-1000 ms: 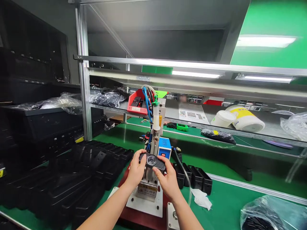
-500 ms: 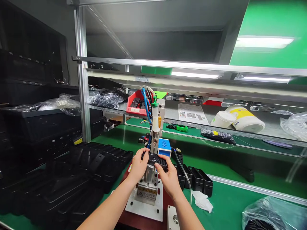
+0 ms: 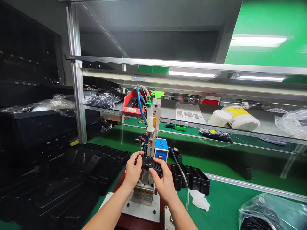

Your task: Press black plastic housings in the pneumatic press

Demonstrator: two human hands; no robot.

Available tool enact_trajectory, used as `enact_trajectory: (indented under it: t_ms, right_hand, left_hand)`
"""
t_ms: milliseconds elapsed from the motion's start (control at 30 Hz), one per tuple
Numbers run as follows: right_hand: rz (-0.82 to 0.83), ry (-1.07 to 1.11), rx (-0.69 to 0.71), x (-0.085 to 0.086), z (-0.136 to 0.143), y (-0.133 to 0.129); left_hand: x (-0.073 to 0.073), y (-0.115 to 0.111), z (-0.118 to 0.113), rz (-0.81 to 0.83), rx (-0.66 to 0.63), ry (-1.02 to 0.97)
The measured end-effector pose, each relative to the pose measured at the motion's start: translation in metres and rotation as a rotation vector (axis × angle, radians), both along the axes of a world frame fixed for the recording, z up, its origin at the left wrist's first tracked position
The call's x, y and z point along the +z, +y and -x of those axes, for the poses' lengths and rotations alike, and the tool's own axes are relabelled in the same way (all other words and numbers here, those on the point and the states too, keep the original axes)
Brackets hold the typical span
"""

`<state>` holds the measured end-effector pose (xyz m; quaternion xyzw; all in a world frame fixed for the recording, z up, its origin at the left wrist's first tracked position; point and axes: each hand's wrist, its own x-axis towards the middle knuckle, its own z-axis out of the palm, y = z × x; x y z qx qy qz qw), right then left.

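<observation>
Between both hands is a black ribbed plastic part (image 3: 149, 161) with a round recess in its top face. My left hand (image 3: 133, 168) pinches its left end, thumb on the near side. At the right end, my right hand (image 3: 163, 179) has its fingers wrapped round the edge. The part is directly over the metal block of a small bench press (image 3: 144, 194); whether it touches the block is hidden. Just behind it rises the press's dispensing head, with a white syringe (image 3: 150, 118), a green cap and blue hoses.
Black plastic housings (image 3: 48, 185) are heaped on the left. Several black boxes (image 3: 192, 177) stand at right, near a crumpled white tissue (image 3: 199, 200). A blue control box (image 3: 161, 149) sits behind. The shelf carries a red bin (image 3: 133, 110), paper sheet (image 3: 189, 112) and white tub (image 3: 242, 118).
The black part is now lower and nearer in view, more tilted, and further from the dispensing head. Both hands keep their grip. The whole view has shifted slightly.
</observation>
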<state>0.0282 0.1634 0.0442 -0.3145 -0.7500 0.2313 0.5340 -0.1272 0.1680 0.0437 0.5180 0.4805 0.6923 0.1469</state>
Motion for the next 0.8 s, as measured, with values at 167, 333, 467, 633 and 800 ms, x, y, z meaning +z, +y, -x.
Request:
enact_trajectory:
  t_ms: [167, 333, 467, 633, 800]
  right_hand:
    - [0.014, 0.023, 0.003, -0.002, 0.0, -0.001]
    - [0.036, 0.02, 0.018, -0.001, 0.0, -0.003]
    - [0.069, 0.017, 0.061, 0.003, -0.003, 0.0]
    - [0.203, 0.026, 0.226, 0.012, -0.009, 0.008]
    - [0.266, 0.063, 0.247, 0.006, -0.008, 0.009]
  left_hand:
    - [0.002, -0.002, 0.0, -0.001, 0.018, 0.021]
    - [0.002, -0.004, 0.001, 0.006, 0.028, 0.039]
    - [0.002, -0.006, 0.0, 0.007, 0.042, 0.049]
    - [-0.001, -0.011, -0.003, -0.005, 0.116, 0.055]
    - [-0.008, -0.014, -0.002, -0.005, 0.147, 0.072]
